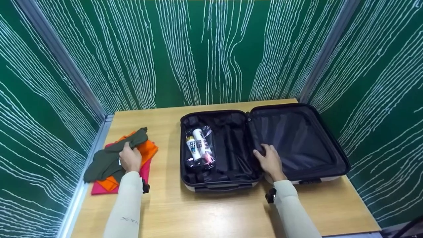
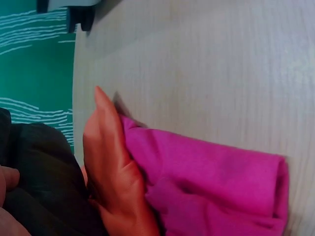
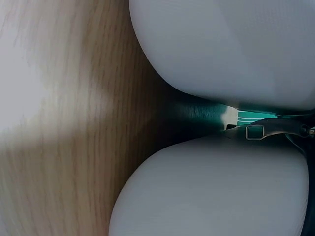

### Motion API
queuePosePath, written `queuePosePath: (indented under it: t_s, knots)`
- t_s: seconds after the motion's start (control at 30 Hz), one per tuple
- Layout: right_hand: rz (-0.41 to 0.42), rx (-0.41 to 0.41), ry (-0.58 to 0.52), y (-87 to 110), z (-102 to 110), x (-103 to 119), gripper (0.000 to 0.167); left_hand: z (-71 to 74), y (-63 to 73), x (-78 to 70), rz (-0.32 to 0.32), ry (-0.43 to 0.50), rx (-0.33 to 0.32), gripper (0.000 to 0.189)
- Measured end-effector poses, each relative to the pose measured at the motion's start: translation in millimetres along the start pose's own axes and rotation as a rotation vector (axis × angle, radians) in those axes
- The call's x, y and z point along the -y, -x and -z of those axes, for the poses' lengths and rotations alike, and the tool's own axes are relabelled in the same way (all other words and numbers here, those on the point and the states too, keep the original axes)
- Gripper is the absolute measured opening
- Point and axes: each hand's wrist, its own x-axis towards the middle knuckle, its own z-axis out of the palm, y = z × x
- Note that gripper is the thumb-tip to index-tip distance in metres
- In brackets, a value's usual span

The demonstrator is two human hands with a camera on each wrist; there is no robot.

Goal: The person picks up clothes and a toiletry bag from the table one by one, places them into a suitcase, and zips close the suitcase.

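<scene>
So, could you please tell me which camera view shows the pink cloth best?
The left wrist view: the pink cloth is large there, and its folded end shows plainly. The head view shows only parts of it, sticking out beneath the orange cloth and green cloth. The right wrist view shows none of it.

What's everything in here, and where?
Table: 1, wood-coloured, centre
Suitcase: 1, black inside, open on table
Pouch: 1, clear, suitcase's left half
Containers: 2, white, in pouch
Small item: 1, pink, in pouch
Upper cloth: 1, dark green, table's left, topmost
Middle cloth: 1, orange, beneath that
Bottom cloth: 1, pink, lowest
Wall panels: 3, green, white-lined, around
Posts: 2, grey, corners
Sleeves: 2, pale, bottom
Wrist devices: 2, black, by sleeves
Left hand: 1, gripping upper cloth
Right hand: 1, at suitcase's middle
</scene>
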Motion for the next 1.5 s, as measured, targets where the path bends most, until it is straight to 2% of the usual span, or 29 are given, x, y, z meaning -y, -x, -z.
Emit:
queuePosePath:
  t_s: [0.13, 0.33, 0.57, 0.83, 1.13, 1.5]
  knots:
    - [0.008, -0.019, -0.005, 1.2, -0.7, 0.5, 0.06, 6.9, -1.1, -1.0, 0.022, 0.053, 0.002, 0.037]
    - [0.021, -0.012, 0.0, 1.3, -3.7, 0.8, 0.062, 21.3, -4.4, -1.2, 0.05, 0.081, -0.045, 0.036]
    - [-0.005, -0.017, -0.003, 1.0, -2.4, 1.2, 0.06, 36.0, -10.1, -11.8, 0.026, 0.07, -0.043, 0.037]
    - [0.021, -0.02, 0.011, 1.0, -2.7, 0.8, 0.06, 47.9, -12.9, -16.0, 0.036, 0.052, -0.076, 0.035]
    - [0.009, -0.021, 0.01, 1.2, 1.2, -0.3, 0.059, 62.0, -18.6, -27.9, -0.017, 0.113, -0.111, 0.033]
    - [0.014, -0.021, 0.0, 0.2, -2.0, 0.7, 0.06, 80.3, -16.1, -37.2, -0.031, 0.125, -0.158, 0.035]
